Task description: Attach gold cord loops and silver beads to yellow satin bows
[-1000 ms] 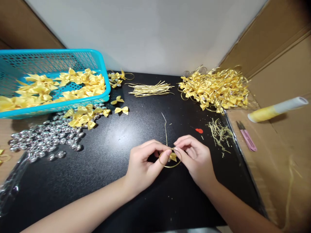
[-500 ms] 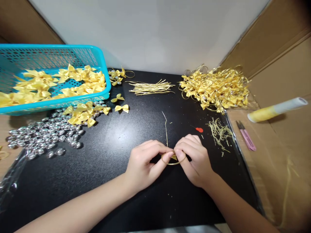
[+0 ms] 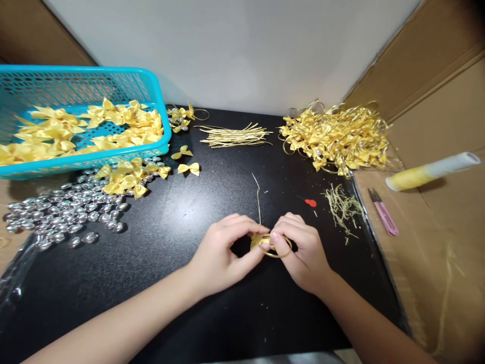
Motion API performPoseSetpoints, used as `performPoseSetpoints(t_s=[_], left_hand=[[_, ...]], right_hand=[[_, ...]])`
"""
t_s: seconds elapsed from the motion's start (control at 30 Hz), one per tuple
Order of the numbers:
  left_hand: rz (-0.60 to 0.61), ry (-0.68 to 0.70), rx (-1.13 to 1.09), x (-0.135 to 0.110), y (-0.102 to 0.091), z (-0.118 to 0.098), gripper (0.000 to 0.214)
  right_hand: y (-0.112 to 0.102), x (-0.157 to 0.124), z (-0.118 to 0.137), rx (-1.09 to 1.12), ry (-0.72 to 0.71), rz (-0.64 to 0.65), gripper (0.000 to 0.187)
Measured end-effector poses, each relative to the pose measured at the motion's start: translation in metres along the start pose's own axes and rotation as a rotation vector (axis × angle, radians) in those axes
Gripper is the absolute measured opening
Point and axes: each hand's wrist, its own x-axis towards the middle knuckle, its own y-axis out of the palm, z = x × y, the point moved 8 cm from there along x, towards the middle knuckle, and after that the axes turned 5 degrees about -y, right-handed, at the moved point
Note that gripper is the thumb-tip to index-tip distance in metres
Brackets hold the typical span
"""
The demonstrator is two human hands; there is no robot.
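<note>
My left hand (image 3: 223, 253) and my right hand (image 3: 301, 250) meet at the middle of the black table (image 3: 182, 283). Both pinch a small yellow ribbon bow on a gold cord loop (image 3: 270, 244). The loop hangs between my fingertips, and one loose cord end (image 3: 258, 196) runs away from me across the table. A bead may sit at the knot, but my fingers hide it.
A blue basket (image 3: 113, 86) of yellow bows stands at the back left, with loose bows (image 3: 125, 177) and silver beads (image 3: 64, 215) in front. Cut gold cords (image 3: 235, 136) lie at the back; a heap of finished bows (image 3: 335, 136) back right. Cord scraps (image 3: 343, 207), pink snips (image 3: 384, 212), a thread spool (image 3: 432, 172) lie right.
The bow has turned between my fingers and the loop has narrowed a little. Both hands have stayed pinched together at the same spot.
</note>
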Motion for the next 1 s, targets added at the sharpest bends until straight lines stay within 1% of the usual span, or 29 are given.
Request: performPoseSetpoints(t_s=[0.03,0.07,0.17,0.23,0.33,0.47,0.6,0.67,0.83,0.93,1.0], left_hand=[[0.063,0.012,0.109,0.002,0.001,0.001,0.018],[0.097,0.001,0.207,0.003,-0.001,0.004,0.020],[0.196,-0.039,0.362,0.005,0.000,0.013,0.017],[0.231,-0.038,0.427,0.004,0.004,0.016,0.016],[0.234,-0.024,0.490,0.003,0.010,0.016,0.017],[0.234,-0.026,0.479,0.002,0.015,0.016,0.013],[0.232,-0.068,0.430,0.002,0.016,0.018,0.007],[0.207,-0.086,0.422,0.001,0.015,0.019,0.005],[0.103,-0.099,0.413,-0.001,0.012,0.021,0.007],[0.084,-0.118,0.313,-0.001,0.010,0.021,0.009],[0.089,-0.146,0.201,0.000,0.009,0.019,0.010]], right_hand=[[0.000,0.000,-0.001,-0.007,0.002,0.001,0.027],[0.000,0.001,-0.001,-0.012,0.005,0.002,0.027],[0.001,0.001,-0.004,-0.021,0.019,0.023,0.027],[0.004,0.000,-0.007,-0.036,0.031,0.056,0.027],[0.010,-0.001,-0.010,-0.088,0.052,0.125,0.027],[0.011,0.000,-0.010,-0.155,0.070,0.172,0.026],[0.005,-0.001,-0.005,-0.174,0.091,0.120,0.025],[0.004,-0.003,-0.004,-0.185,0.116,0.108,0.024],[0.006,-0.007,-0.006,-0.187,0.158,0.127,0.021],[0.008,-0.005,-0.005,-0.177,0.127,0.138,0.021],[0.007,-0.003,-0.004,-0.164,0.103,0.126,0.022]])
